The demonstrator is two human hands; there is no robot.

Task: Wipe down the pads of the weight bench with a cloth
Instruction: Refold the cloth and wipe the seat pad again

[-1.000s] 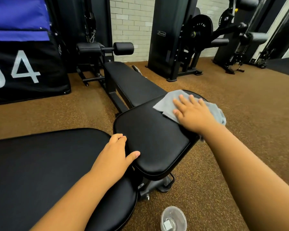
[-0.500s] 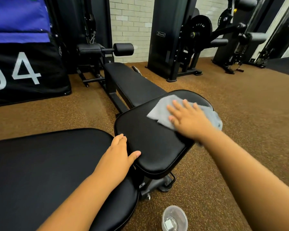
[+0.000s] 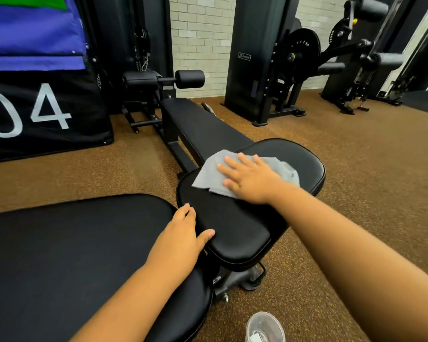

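A black padded seat pad [image 3: 235,223] of the weight bench lies in the middle of the view. A grey cloth [image 3: 209,177] is spread on its far half, and my right hand [image 3: 251,180] presses flat on the cloth with fingers spread. My left hand [image 3: 183,239] grips the near left edge of the same pad, thumb on top. The bench's large black back pad [image 3: 72,255] fills the lower left, under my left forearm.
A second black bench [image 3: 203,124] with roller pads [image 3: 189,79] runs away behind the seat pad. A black crash pad marked "04" [image 3: 45,112] stands at left. Weight machines [image 3: 294,58] line the back wall. A clear plastic cup [image 3: 265,328] stands on the brown floor.
My right hand has slid the cloth leftward across the seat pad, from its right edge toward the far left. My left hand has stayed on the pad's near edge.
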